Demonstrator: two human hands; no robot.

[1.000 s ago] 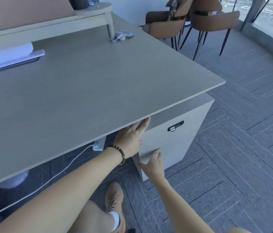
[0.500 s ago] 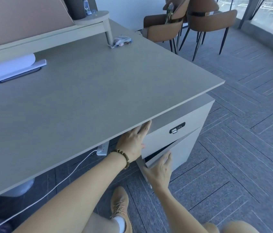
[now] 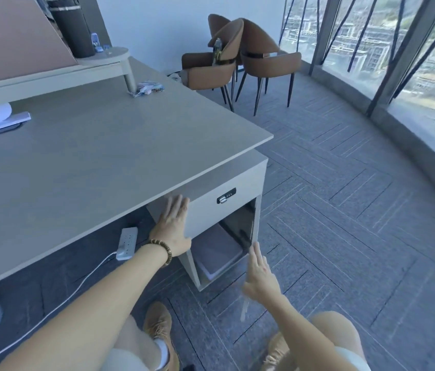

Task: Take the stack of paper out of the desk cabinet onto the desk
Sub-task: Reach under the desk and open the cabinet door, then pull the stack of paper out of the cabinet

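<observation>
Left hand (image 3: 171, 228) lies flat, fingers spread, against the cabinet (image 3: 227, 210) drawer front under the surface (image 3: 98, 167), gripping nothing. Inside the open lower compartment the stack of paper (image 3: 217, 251) lies flat, long axis running front to back. Right hand (image 3: 260, 278) hovers open-fingered, beside the blurred door edge.

Desk and open cabinet

Desk (image 3: 98, 162) fills the left; packets (image 3: 148, 88) upper centre. Paper stack (image 3: 217, 253) lies inside the cabinet (image 3: 258, 210).
</observation>
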